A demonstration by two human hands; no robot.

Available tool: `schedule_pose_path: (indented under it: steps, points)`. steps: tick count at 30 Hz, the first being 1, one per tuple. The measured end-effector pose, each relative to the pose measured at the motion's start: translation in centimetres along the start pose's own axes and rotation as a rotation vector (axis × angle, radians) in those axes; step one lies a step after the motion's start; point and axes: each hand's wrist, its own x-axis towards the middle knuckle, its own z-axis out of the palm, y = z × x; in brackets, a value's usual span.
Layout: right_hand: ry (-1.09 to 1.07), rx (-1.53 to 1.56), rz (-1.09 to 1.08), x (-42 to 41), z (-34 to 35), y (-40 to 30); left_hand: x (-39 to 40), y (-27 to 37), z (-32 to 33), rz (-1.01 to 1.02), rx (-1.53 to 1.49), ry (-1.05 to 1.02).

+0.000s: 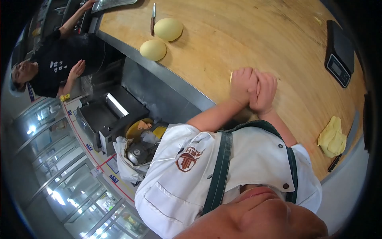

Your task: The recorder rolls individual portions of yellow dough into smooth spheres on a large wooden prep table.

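Note:
My left hand [244, 85] and my right hand [264, 92] press together on the wooden worktop [209, 53], fingers curled and overlapping. A thin edge of pale yellow dough [231, 77] shows beside my left hand; the rest of what lies beneath is hidden, and what my right hand grips cannot be seen. Up and left sit two smooth, rounded dough balls, a larger one [168, 29] and a smaller one [153, 50]. A small knife with a brown handle [152, 26] lies beside the larger ball. At the right, a rough dough lump [332, 137] lies by a long black-handled knife [334, 163].
A black digital scale [340, 55] stands at the worktop's right. A metal tray [112, 4] is at the far left corner, with a co-worker's hand [88, 4] at it. Below the table's left edge are dark equipment [104, 115] and a white bag [126, 167] holding items.

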Motion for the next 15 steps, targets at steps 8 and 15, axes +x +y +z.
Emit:
schedule_pose_path:
  steps: [8,15]
  points:
    - [-0.023,-0.02,0.27,5.7,2.2,1.9,5.5,-2.5,1.8,-0.157,-0.046,-0.175]
    - [0.17,0.038,0.35,3.4,1.3,5.1,4.0,-2.4,-0.3,-0.275,-0.024,-0.255]
